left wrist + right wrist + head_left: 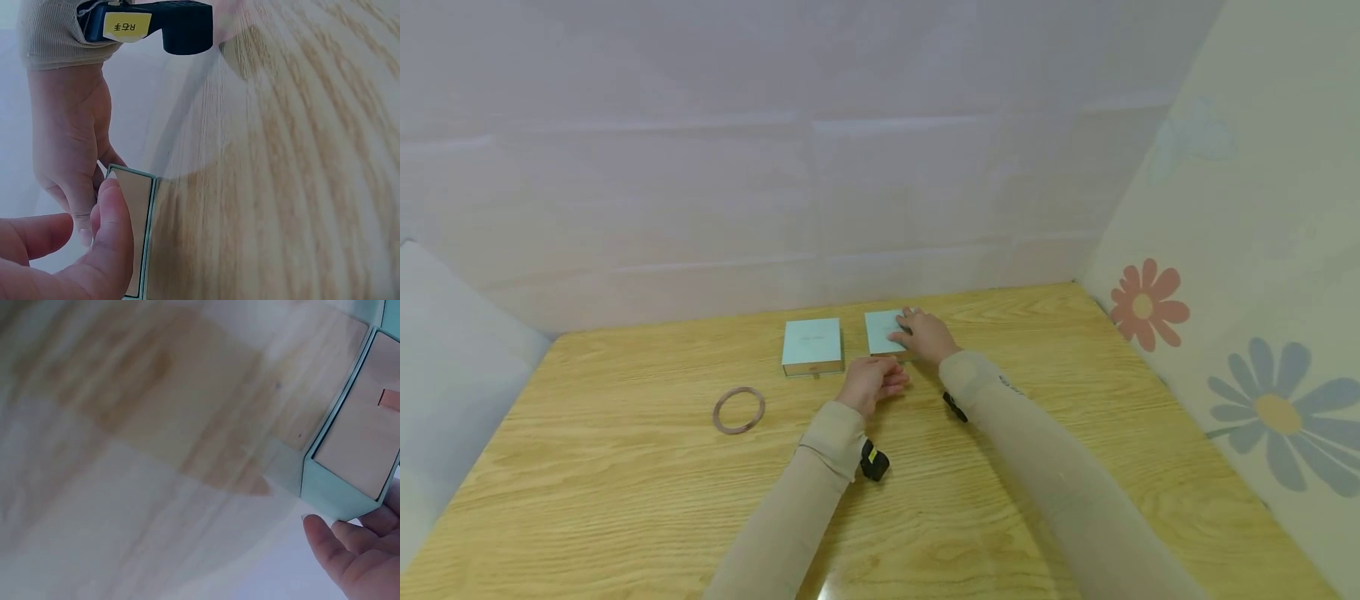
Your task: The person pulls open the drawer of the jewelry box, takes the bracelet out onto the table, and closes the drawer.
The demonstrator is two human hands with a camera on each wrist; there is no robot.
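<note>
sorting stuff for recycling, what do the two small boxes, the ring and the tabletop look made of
Left box and right box: probably rigid cardboard, matte pale blue-green covering, judging by crisp, thin edges.
Ring: smooth-looking, brownish; plastic, wood or metal, too small to tell.
Tabletop: wood or wood-look laminate, slightly glossy, given the grain and bright glare.

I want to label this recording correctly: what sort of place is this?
Probably an indoor tabletop workspace: a wood-grained table stands before a creased pale backdrop, beside a flower-patterned wall.

An indoor setting (kind unclear): wood-grain tabletop (625, 500), creased pale backdrop (775, 183), flower-printed wall (1262, 250).
</note>
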